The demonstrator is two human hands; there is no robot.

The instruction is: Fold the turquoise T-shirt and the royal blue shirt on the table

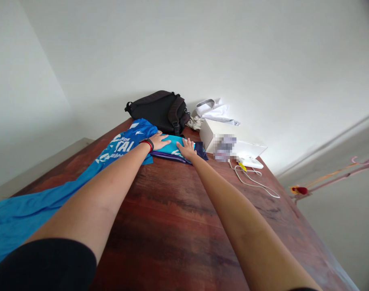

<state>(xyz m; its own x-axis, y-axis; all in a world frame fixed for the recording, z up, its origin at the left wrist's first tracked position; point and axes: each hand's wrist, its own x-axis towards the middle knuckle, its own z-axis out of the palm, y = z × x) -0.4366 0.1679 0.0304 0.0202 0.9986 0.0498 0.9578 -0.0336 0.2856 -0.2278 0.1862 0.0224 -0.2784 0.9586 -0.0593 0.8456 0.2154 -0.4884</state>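
Two open hands, the left hand (158,141) and the right hand (188,150), lie palm down with fingers spread on a folded turquoise cloth (174,142). This cloth is just in front of the black backpack (155,108), on top of purple cloth (167,156). A blue jersey (119,150) with white letters lies left of the backpack. Right of the backpack sits a white box (209,133).

Turquoise garment (172,147), folded flat
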